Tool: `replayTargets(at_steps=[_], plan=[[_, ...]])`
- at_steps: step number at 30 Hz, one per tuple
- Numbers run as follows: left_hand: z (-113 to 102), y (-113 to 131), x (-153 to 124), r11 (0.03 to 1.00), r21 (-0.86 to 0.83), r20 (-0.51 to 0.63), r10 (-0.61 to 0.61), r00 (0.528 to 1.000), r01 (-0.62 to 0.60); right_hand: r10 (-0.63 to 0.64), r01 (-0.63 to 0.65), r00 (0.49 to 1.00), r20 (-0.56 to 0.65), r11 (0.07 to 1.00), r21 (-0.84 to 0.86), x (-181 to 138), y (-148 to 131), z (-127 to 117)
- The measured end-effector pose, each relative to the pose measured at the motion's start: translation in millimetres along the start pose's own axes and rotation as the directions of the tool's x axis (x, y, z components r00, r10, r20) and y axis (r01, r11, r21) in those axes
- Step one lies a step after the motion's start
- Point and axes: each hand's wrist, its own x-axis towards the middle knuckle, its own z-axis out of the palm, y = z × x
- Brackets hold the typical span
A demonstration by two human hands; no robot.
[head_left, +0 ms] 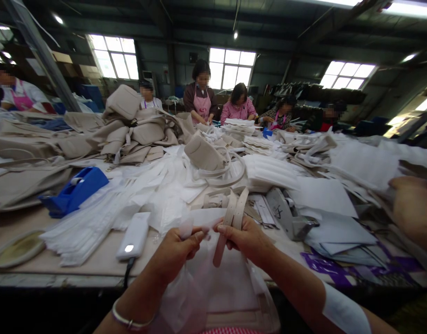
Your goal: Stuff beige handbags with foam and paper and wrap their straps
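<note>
My right hand [250,239] is closed around a beige strap [240,208] with punched holes, whose rounded end hangs below my fingers. My left hand [178,248] is closed, thumb against fingers, on a thin translucent white sheet [180,297] that drapes down over my lap. The two hands are close together with a small gap between their fingertips. Below them lies a beige bag [260,317], partly covered by white wrapping. More beige strap pieces [215,199] rest on the table just beyond my hands.
A blue tape dispenser [76,190], a white power bank [134,236] with a cable and a tape roll [18,248] lie left. A grey tape dispenser [286,213] stands right. Beige bags [147,130] and white sheets are heaped behind. Another person's arm [413,213] reaches in at right; several co-workers sit opposite.
</note>
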Motion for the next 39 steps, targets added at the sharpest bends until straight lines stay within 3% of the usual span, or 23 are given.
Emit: replayTargets(at_steps=[6,11,21,27,32,39], plan=[[8,1,1,0.986,0.162,-0.156,-0.006,0.988,0.031,0.021,-0.021,1.0,-0.014,1.0,0.005,-1,1,3],[14,2,3,0.938,0.34,-0.18,0.133,0.975,-0.065,0.009,-0.009,0.999,0.05,1.0,0.012,-2,2,5],[12,-2,5,0.803,0.566,-0.208,0.357,0.911,-0.186,0.031,-0.034,0.998,0.059,0.998,0.048,-3,8,4],[12,-5,6,0.861,0.488,-0.274,0.303,0.913,-0.139,0.019,-0.02,0.999,0.05,1.0,0.011,-2,3,3],[14,-1,4,0.93,0.336,-0.242,0.236,0.941,-0.147,0.018,-0.018,0.998,0.055,1.0,-0.002,-3,0,4],[9,1,5,0.897,0.418,-0.255,0.27,0.929,-0.146,0.012,-0.014,0.995,0.095,1.0,0.025,-4,3,4]])
